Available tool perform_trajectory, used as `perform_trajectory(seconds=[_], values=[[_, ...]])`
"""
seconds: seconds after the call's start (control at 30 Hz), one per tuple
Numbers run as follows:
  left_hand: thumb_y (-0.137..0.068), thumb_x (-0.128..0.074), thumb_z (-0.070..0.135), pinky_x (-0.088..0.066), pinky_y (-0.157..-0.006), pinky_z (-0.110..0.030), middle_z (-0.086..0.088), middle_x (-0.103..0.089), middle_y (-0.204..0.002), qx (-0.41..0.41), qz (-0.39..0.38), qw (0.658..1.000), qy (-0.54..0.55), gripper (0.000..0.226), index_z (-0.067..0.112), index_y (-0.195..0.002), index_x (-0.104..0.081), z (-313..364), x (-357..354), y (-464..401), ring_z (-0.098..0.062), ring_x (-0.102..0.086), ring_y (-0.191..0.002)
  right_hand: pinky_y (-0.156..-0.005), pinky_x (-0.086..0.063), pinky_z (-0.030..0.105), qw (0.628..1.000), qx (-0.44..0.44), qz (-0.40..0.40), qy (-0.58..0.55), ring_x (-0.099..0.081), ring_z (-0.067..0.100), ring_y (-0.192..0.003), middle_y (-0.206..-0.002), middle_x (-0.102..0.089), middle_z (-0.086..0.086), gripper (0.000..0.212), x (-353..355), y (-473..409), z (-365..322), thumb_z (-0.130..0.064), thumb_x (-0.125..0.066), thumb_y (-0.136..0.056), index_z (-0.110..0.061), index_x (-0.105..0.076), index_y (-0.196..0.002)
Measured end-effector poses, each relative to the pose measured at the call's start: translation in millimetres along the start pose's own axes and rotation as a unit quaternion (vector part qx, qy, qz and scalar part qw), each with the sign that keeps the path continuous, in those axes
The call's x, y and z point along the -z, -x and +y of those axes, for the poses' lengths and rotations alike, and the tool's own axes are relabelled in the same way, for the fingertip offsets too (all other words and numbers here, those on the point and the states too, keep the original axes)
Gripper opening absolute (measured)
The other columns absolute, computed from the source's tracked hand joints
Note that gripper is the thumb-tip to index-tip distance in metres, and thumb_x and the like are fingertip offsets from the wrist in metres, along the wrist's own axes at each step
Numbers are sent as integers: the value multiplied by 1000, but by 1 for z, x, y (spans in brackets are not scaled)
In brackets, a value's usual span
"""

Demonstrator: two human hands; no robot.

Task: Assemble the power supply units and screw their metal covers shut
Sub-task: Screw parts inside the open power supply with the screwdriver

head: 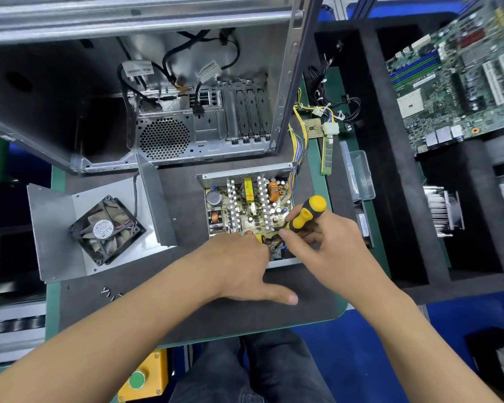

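An open power supply unit (pixel 246 175) lies on the dark mat, its circuit board with heat sinks and coils exposed. My right hand (pixel 326 239) grips a yellow-and-black screwdriver (pixel 304 213), tip down at a screw on the board's near edge. My left hand (pixel 242 263) rests on the unit's near edge beside the tip, fingers on the board, thumb spread on the mat. The unit's metal cover (pixel 56 228) lies upturned to the left with a black fan (pixel 106 229) mounted inside. Loose screws (pixel 108 292) lie on the mat near my left forearm.
An open computer case (pixel 186 112) stands behind the unit. Coloured cables (pixel 296 158) run from the unit towards a RAM stick (pixel 327 154), a CPU chip and a clear plastic box (pixel 360 175). A black foam tray holds a motherboard (pixel 454 80) and a heat sink (pixel 441 210).
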State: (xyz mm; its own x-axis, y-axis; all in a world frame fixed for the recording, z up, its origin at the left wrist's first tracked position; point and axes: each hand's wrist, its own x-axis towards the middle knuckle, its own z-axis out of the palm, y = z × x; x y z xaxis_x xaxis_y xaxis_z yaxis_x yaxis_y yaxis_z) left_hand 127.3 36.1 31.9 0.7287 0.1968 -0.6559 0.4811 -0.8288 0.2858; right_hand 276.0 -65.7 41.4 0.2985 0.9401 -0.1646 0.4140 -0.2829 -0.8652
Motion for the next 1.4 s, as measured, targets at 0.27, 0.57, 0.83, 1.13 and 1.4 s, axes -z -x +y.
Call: perform_trajectory(seconds=[0.27,0.57,0.83,1.13,1.4], values=[[-67,-32,97,-46,-64,-35,0,-53,-76,3,-3,1000,-6,89,15,-84,-60,-1,-2,-1,-20,-52,-68,-67,-56,28,999,30,-22,29,-66,13,-76,-84,-64,-11,17,2,0,-5,-40,-64,-84,-26,-60,-94],[-71,-30,95,-43,-64,-35,1,-45,-70,10,12,1000,-8,87,15,-90,-59,1,-3,1,-20,-48,-67,-73,-58,37,996,23,-63,51,-68,14,-75,-80,-68,-7,15,5,2,-7,-19,-72,-85,-26,-62,-93],[-72,-31,94,-39,-64,-36,2,-41,-70,9,35,999,3,90,16,-103,-65,1,-5,3,-25,-54,-79,-72,-56,29,997,9,-29,71,-69,6,-76,-82,-69,-13,18,5,9,-7,-15,-74,-82,-25,-65,-94],[-70,-40,93,-38,-60,-34,4,-48,-76,12,47,997,56,69,24,-74,-46,-3,-8,2,-23,-52,-77,-68,-53,18,997,14,-25,78,-69,3,-74,-80,-68,-13,22,3,11,-8,-12,-75,-83,-28,-62,-92],[-69,-47,91,-28,-49,-29,8,-45,-72,9,30,996,85,68,25,-85,-52,-6,-7,1,-19,-48,-74,-64,-49,23,991,29,-54,118,-64,7,-72,-75,-67,-11,21,5,9,-10,-18,-73,-83,-30,-61,-96]])
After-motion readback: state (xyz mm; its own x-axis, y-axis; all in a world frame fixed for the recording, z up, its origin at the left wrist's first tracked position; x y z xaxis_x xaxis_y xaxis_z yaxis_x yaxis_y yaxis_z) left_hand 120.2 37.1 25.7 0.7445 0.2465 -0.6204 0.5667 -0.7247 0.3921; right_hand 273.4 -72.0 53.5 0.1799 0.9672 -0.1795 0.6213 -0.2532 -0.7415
